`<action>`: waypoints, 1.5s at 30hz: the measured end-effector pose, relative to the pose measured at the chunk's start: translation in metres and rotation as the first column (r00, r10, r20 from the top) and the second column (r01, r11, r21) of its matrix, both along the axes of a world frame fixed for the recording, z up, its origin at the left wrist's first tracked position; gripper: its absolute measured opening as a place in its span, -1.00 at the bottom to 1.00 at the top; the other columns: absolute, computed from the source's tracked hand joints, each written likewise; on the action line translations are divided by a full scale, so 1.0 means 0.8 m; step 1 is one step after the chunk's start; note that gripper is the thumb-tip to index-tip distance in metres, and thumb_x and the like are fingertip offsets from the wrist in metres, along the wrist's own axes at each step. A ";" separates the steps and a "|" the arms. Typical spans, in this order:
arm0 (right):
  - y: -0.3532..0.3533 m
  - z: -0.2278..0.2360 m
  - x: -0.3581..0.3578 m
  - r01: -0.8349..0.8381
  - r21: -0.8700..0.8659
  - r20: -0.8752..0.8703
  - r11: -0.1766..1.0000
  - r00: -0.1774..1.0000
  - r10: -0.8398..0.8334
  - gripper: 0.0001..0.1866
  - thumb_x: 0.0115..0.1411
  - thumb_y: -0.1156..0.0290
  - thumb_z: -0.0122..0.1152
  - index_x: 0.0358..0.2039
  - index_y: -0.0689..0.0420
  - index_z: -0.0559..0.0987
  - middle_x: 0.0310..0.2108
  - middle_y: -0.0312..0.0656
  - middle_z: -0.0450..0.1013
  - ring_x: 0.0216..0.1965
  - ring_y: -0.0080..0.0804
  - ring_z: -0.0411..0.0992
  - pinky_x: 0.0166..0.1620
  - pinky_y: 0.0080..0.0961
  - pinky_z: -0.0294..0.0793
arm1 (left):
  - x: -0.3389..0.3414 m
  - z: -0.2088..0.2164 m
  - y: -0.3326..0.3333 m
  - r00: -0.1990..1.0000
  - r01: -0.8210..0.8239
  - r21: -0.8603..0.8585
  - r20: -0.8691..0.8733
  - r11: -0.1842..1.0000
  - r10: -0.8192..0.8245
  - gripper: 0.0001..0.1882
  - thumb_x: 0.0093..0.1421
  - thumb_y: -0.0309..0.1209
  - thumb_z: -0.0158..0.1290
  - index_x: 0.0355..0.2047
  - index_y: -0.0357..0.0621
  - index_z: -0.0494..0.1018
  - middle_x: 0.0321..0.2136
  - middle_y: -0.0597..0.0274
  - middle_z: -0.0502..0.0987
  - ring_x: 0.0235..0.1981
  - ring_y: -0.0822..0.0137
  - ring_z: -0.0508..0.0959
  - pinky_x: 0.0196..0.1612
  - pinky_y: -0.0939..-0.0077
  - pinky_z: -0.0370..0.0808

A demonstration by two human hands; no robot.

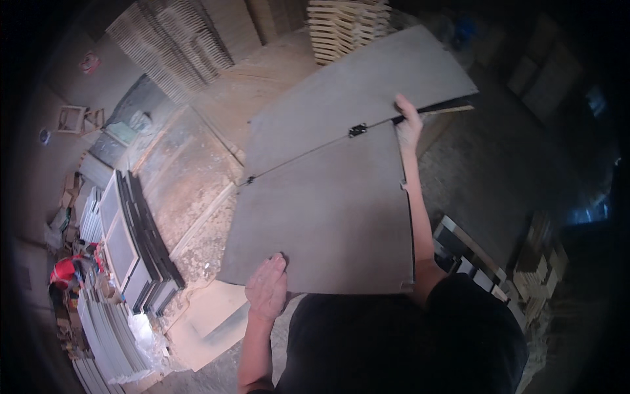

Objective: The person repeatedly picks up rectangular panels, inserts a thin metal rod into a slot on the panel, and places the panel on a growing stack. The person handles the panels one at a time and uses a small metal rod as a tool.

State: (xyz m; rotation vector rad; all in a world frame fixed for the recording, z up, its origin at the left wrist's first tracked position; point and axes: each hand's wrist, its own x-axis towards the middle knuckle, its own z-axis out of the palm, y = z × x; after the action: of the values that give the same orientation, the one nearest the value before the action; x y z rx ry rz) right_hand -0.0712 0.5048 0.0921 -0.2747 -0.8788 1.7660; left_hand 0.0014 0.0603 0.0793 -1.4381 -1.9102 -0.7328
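In front of me is a large grey-brown folding panel, made of two flat leaves joined along a dark seam. A small black hinge sits on the seam, with another dark hinge at its left end. The far leaf tilts slightly, leaving a gap at the right end of the seam. My right hand grips the right edge near that gap, thumb on top and other fingers mostly hidden. My left hand is closed at the near edge by the left corner, fingers together against the surface.
Stacked dark-edged panels lean at the left, beside a pile of thin boards. Slatted wooden stacks stand at the back. Sawdust covers a board surface left of the panel. Wooden pieces lie at the right.
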 end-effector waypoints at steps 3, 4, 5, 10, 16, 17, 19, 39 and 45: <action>0.005 -0.030 -0.005 -0.151 -0.081 -0.082 0.985 0.986 0.144 -0.69 0.15 0.37 0.34 -0.15 0.32 0.65 -0.16 -0.17 0.59 -0.12 -0.38 0.52 0.03 -0.39 0.47 | 0.005 -0.014 0.013 0.999 0.010 -0.047 -0.034 0.999 -0.011 -0.80 0.16 -0.67 0.15 -0.20 -0.22 0.50 -0.04 0.00 0.64 -0.03 0.05 0.68 0.08 0.20 0.60; 0.003 -0.031 -0.007 -0.214 -0.121 -0.123 0.969 0.972 0.200 -0.70 0.17 0.38 0.32 -0.16 0.31 0.65 -0.17 -0.16 0.59 -0.11 -0.36 0.53 0.04 -0.38 0.47 | 0.005 -0.016 0.015 0.999 -0.005 -0.068 -0.044 0.998 0.002 -0.82 0.16 -0.67 0.15 -0.23 -0.22 0.51 -0.05 0.02 0.65 -0.03 0.06 0.68 0.09 0.21 0.60; 0.004 -0.031 -0.005 -0.276 -0.156 -0.174 0.948 0.953 0.249 -0.72 0.18 0.38 0.30 -0.17 0.30 0.65 -0.17 -0.15 0.59 -0.11 -0.34 0.54 0.04 -0.38 0.48 | 0.006 -0.018 0.019 0.999 -0.003 -0.066 -0.054 0.998 0.000 -0.83 0.16 -0.68 0.15 -0.24 -0.21 0.51 -0.05 0.03 0.65 -0.03 0.07 0.68 0.09 0.21 0.60; -0.004 -0.031 -0.002 -0.386 -0.206 -0.288 0.899 0.902 0.321 -0.77 0.22 0.38 0.25 -0.22 0.29 0.64 -0.21 -0.12 0.61 -0.16 -0.30 0.56 0.00 -0.39 0.51 | 0.013 -0.030 0.025 0.998 -0.002 -0.064 -0.064 0.998 -0.002 -0.82 0.18 -0.68 0.12 -0.21 -0.22 0.52 -0.06 0.06 0.65 -0.02 0.08 0.68 0.09 0.20 0.58; 0.016 -0.056 -0.023 -0.197 -0.102 -0.129 0.975 0.974 0.184 -0.78 0.18 0.36 0.31 -0.31 0.29 0.68 -0.29 -0.20 0.61 -0.20 -0.42 0.55 -0.03 -0.46 0.49 | 0.009 -0.064 0.013 0.983 -0.081 -0.211 0.144 0.974 0.113 -0.69 0.21 -0.64 0.09 -0.02 -0.27 0.49 -0.01 -0.04 0.62 0.00 -0.04 0.65 0.09 0.04 0.56; 0.010 -0.052 -0.023 -0.168 -0.082 -0.092 0.982 0.983 0.160 -0.78 0.17 0.36 0.32 -0.33 0.29 0.69 -0.30 -0.21 0.60 -0.21 -0.43 0.54 -0.03 -0.47 0.48 | 0.009 -0.064 0.015 0.990 -0.055 -0.146 0.124 0.988 0.073 -0.66 0.20 -0.63 0.09 0.02 -0.26 0.48 0.01 -0.06 0.61 0.01 -0.05 0.64 0.09 0.03 0.56; 0.017 -0.054 -0.030 -0.210 -0.134 -0.113 0.969 0.974 0.195 -0.74 0.11 0.35 0.37 -0.25 0.27 0.67 -0.27 -0.19 0.59 -0.21 -0.40 0.54 -0.04 -0.44 0.49 | 0.002 -0.057 0.033 0.998 0.014 0.002 0.061 1.000 -0.014 -0.59 0.19 -0.62 0.09 0.08 -0.24 0.45 0.03 -0.10 0.59 0.03 -0.08 0.63 0.09 0.00 0.55; -0.081 0.087 0.041 -0.489 0.030 -0.099 0.872 0.867 0.489 -0.32 0.09 0.42 0.42 0.20 0.31 0.36 -0.01 -0.05 0.49 -0.03 -0.25 0.53 0.02 -0.21 0.59 | -0.064 -0.026 -0.073 0.655 -0.279 0.246 0.756 0.928 -0.003 -0.39 -0.07 -0.55 0.47 -0.02 -0.32 0.42 -0.22 0.19 0.57 -0.27 0.41 0.55 -0.15 0.47 0.52; -0.119 0.117 0.061 -0.560 0.166 -0.076 0.812 0.814 0.576 -0.37 0.13 0.38 0.43 0.18 0.31 0.42 -0.02 -0.12 0.52 -0.04 -0.34 0.53 0.04 -0.30 0.54 | -0.091 -0.037 -0.088 0.441 -0.348 0.197 0.897 0.917 -0.026 -0.33 -0.09 -0.49 0.49 0.00 -0.31 0.40 -0.18 0.22 0.53 -0.15 0.37 0.50 0.01 0.44 0.46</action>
State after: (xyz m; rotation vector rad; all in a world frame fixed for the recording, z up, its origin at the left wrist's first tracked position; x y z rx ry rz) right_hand -0.0223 0.4095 0.1854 0.2187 -1.0583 2.2326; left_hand -0.0716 -0.0105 0.0500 -0.5660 -2.3988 -1.9178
